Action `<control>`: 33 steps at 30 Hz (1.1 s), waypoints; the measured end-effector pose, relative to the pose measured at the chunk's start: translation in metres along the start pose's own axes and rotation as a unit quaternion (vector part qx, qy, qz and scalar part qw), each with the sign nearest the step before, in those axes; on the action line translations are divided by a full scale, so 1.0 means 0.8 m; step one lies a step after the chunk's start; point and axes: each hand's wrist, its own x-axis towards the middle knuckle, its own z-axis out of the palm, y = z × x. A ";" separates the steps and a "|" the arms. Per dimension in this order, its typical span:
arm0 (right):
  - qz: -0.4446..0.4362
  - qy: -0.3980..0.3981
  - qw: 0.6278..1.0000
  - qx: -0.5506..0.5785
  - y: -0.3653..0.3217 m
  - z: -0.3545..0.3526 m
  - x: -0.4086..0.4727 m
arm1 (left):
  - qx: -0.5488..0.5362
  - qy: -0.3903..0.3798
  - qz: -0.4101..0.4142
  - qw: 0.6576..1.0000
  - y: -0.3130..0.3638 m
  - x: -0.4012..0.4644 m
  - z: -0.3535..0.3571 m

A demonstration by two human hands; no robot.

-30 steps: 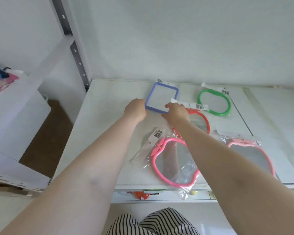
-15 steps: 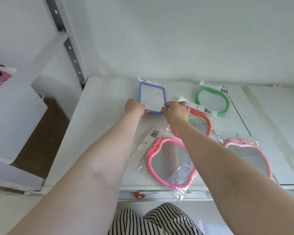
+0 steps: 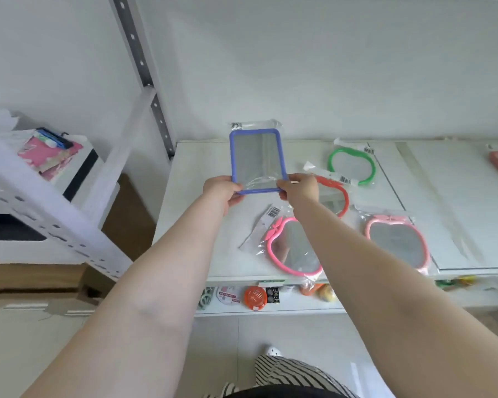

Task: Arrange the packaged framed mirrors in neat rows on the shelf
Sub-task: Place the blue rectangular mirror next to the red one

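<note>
Held by its lower corners, the blue-framed rectangular mirror (image 3: 258, 161) is pinched in the grip of the left hand (image 3: 221, 190) and of the right hand (image 3: 299, 187), tilted up above the back of the white shelf (image 3: 196, 219). Four more packaged mirrors are laid flat on the shelf: a green one (image 3: 352, 166) at the back, a red one (image 3: 335, 193) partly covered by the right wrist, and two pink ones (image 3: 292, 248) (image 3: 396, 244) near the front edge.
</note>
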 end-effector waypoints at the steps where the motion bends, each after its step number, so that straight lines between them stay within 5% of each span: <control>1: 0.001 0.012 1.000 -0.002 0.007 -0.006 -0.013 | 0.016 -0.009 -0.003 1.000 -0.005 -0.012 -0.004; 17: 0.113 0.177 0.973 0.094 0.105 -0.169 -0.190 | 0.084 -0.197 -0.004 0.977 -0.103 -0.173 0.061; 33: 0.149 0.306 0.926 0.163 0.279 -0.543 -0.268 | 0.179 -0.355 -0.017 0.917 -0.291 -0.350 0.377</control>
